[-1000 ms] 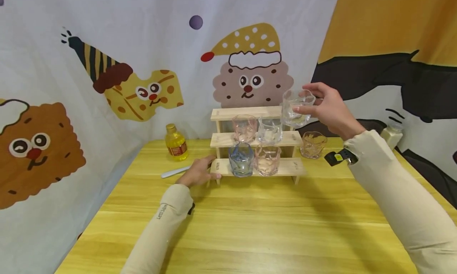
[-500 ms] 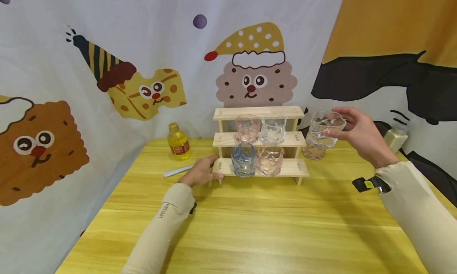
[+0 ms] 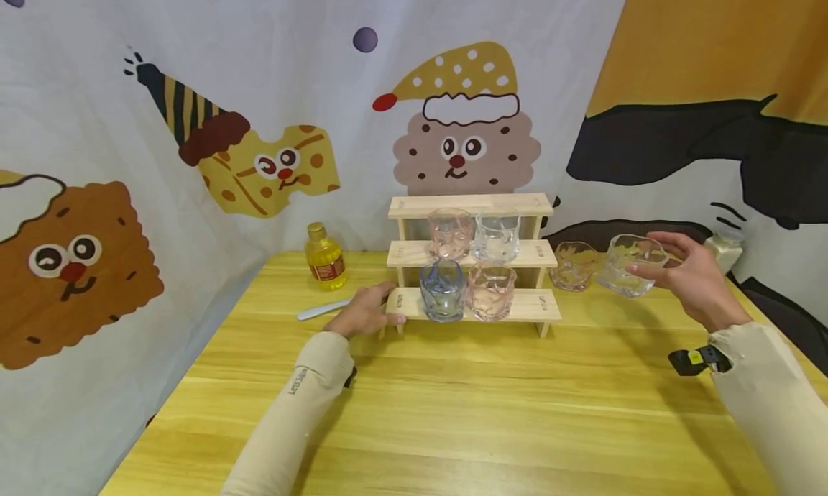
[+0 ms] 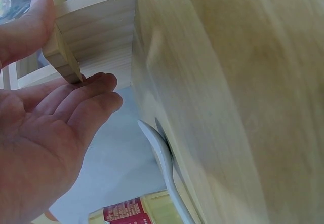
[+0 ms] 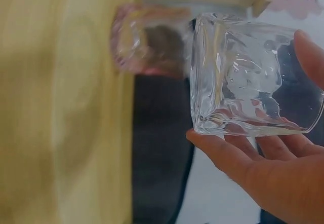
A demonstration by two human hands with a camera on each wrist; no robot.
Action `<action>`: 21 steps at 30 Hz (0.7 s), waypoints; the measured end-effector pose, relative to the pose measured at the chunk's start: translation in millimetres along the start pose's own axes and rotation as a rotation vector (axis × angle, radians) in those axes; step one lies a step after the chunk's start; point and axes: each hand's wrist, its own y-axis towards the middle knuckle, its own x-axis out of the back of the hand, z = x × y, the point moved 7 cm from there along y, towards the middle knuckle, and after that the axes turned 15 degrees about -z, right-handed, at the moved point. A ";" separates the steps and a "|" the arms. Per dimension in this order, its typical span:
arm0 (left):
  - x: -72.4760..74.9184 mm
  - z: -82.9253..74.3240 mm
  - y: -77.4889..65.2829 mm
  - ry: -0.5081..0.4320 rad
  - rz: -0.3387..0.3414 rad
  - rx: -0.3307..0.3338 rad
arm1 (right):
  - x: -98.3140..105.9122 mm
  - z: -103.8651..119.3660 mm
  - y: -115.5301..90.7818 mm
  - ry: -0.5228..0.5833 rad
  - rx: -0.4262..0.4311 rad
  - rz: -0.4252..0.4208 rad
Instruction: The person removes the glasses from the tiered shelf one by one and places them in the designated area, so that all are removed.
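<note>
My right hand (image 3: 701, 284) holds a clear drinking glass (image 3: 632, 266) between thumb and fingers, to the right of a pink glass (image 3: 572, 266) on the table. In the right wrist view the clear glass (image 5: 248, 77) has a gap between its base and the tabletop. My left hand (image 3: 365, 310) grips the left end of the lowest step of a three-tier wooden stand (image 3: 533, 305). Its thumb (image 4: 38, 19) lies on top and its fingers reach underneath. A blue glass (image 3: 443, 291) and a pink glass (image 3: 490, 292) stand on the lowest step; another pink glass (image 3: 451, 235) and a clear one (image 3: 497, 239) occupy the middle step.
A bottle of yellow liquid (image 3: 326, 257) stands at the table's back left, with a pale flat-handled utensil (image 3: 322, 310) lying before it. Behind my right hand is a jar with pale contents (image 3: 724, 250). A printed cloth (image 3: 291, 65) hangs behind the wooden table (image 3: 414, 410).
My right hand has carried the clear glass from beside the stand's top tier rightward and down, past the pink glass. The left hand stays on the stand.
</note>
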 end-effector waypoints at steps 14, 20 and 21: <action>-0.6 -0.4 -0.5 0.012 0.009 -0.004 | -10.1 -50.8 29.0 -0.031 -0.177 -0.141; -0.6 0.6 0.7 -0.001 0.004 0.002 | -19.4 -59.3 35.6 -0.027 -0.271 -0.169; -0.6 0.8 0.9 -0.002 0.003 0.002 | -21.0 -60.7 36.6 -0.022 -0.285 -0.181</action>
